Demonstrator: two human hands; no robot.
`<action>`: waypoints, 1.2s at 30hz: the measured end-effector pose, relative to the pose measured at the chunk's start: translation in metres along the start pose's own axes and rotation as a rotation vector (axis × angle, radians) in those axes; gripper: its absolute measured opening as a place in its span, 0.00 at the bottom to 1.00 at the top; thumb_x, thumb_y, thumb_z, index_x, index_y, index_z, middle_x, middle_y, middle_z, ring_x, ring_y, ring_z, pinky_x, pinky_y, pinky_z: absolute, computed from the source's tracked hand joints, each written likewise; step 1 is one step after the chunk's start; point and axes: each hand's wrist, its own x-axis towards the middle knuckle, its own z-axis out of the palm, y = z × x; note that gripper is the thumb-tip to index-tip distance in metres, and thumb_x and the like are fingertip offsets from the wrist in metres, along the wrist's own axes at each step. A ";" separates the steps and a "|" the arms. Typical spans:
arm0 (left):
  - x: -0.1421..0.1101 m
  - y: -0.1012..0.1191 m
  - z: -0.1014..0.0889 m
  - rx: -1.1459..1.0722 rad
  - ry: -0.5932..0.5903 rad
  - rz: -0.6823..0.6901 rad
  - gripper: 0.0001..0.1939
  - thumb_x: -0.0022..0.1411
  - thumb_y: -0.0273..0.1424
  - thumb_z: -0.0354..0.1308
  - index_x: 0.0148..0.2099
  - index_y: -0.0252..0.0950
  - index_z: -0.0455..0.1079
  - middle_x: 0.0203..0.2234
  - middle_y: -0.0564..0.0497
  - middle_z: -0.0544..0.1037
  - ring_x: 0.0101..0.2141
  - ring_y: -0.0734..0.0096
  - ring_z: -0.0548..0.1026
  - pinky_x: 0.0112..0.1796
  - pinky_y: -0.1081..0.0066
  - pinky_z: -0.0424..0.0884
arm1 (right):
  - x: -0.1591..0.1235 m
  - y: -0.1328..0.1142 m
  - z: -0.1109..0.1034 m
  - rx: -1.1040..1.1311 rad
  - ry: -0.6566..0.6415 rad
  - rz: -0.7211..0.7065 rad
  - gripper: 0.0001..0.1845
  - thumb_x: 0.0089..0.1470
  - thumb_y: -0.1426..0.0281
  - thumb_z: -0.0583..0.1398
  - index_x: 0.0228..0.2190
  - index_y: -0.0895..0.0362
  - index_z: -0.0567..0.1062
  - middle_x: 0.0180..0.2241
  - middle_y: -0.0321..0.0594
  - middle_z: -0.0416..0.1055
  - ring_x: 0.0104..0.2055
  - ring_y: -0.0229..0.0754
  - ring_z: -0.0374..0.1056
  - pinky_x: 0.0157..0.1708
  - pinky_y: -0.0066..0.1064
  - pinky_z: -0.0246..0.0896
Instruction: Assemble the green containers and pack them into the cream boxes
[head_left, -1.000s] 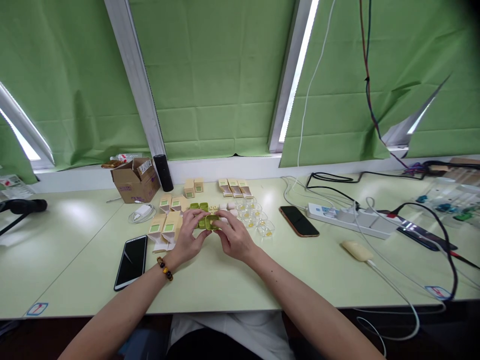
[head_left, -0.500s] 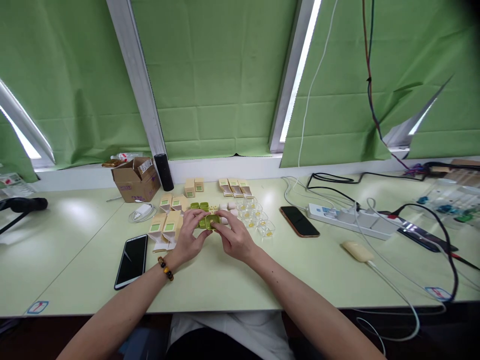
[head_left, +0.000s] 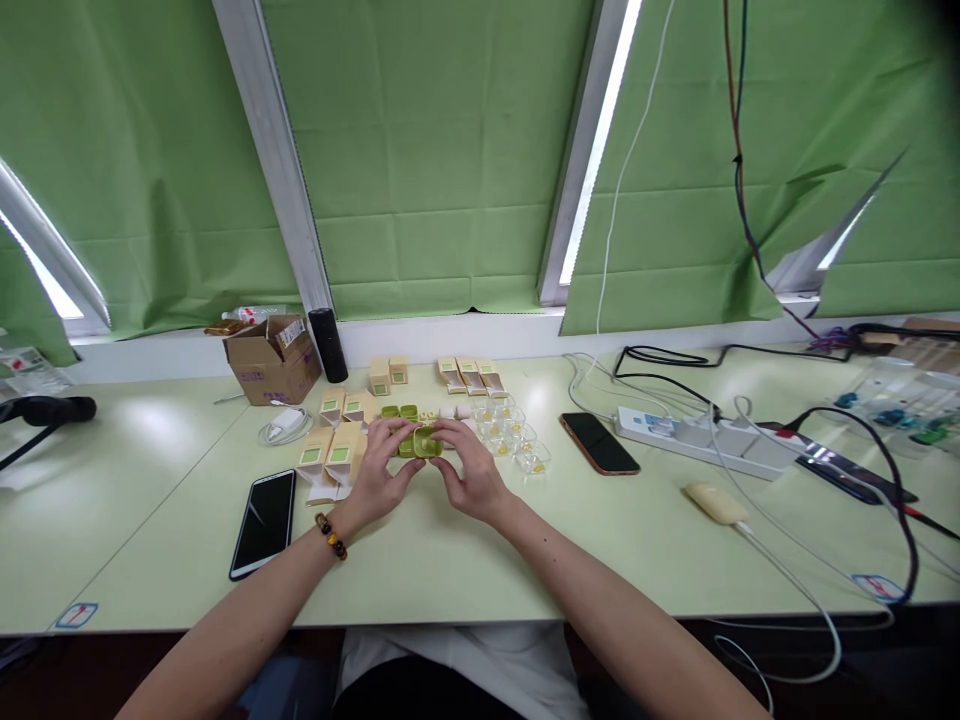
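At middle of tabletop [head_left: 480, 560]: green container [head_left: 428, 441] held between your two hands. Your left hand [head_left: 381, 472]: fingers gripping left portion. Your right hand [head_left: 472, 475]: fingers gripping right end, thumb at near edge. Contact between held container and tabletop: cannot tell. Just beyond your hands: second green container [head_left: 398, 412]. Right of your right hand: clear cups [head_left: 501, 440], yellow contents. Left of your left hand: beige boxes [head_left: 346, 447], green-labelled; phone [head_left: 262, 522] nearer you.
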 end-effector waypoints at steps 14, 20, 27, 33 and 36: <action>0.001 0.003 -0.004 -0.038 -0.029 -0.005 0.27 0.72 0.34 0.61 0.70 0.47 0.63 0.57 0.41 0.72 0.59 0.52 0.67 0.60 0.47 0.66 | 0.001 0.003 -0.002 0.045 -0.011 0.051 0.13 0.67 0.72 0.58 0.52 0.54 0.74 0.52 0.54 0.73 0.56 0.53 0.72 0.53 0.49 0.76; 0.002 0.005 -0.006 -0.027 -0.027 -0.022 0.24 0.75 0.31 0.54 0.70 0.45 0.62 0.59 0.40 0.71 0.61 0.52 0.67 0.62 0.44 0.64 | 0.004 0.008 0.001 0.464 0.028 0.539 0.16 0.68 0.54 0.60 0.42 0.55 0.73 0.37 0.42 0.76 0.38 0.43 0.76 0.42 0.38 0.76; -0.001 0.005 -0.001 0.038 -0.067 -0.008 0.28 0.72 0.28 0.56 0.71 0.47 0.61 0.59 0.41 0.70 0.61 0.52 0.66 0.61 0.44 0.67 | 0.008 0.005 0.004 0.647 -0.038 0.815 0.30 0.65 0.40 0.55 0.30 0.52 0.66 0.22 0.31 0.66 0.23 0.37 0.62 0.25 0.30 0.60; -0.002 0.009 0.001 0.081 -0.081 0.033 0.32 0.68 0.32 0.65 0.71 0.47 0.62 0.57 0.41 0.71 0.60 0.49 0.68 0.61 0.44 0.67 | 0.007 0.001 0.008 0.618 -0.098 0.868 0.32 0.63 0.37 0.53 0.28 0.53 0.65 0.19 0.32 0.66 0.20 0.36 0.58 0.20 0.27 0.52; -0.002 0.008 0.003 0.079 -0.065 0.030 0.31 0.67 0.34 0.66 0.69 0.46 0.64 0.54 0.41 0.73 0.57 0.50 0.69 0.58 0.47 0.69 | 0.005 0.002 0.011 0.637 -0.135 0.890 0.33 0.62 0.36 0.54 0.29 0.53 0.67 0.18 0.31 0.66 0.18 0.36 0.57 0.19 0.27 0.51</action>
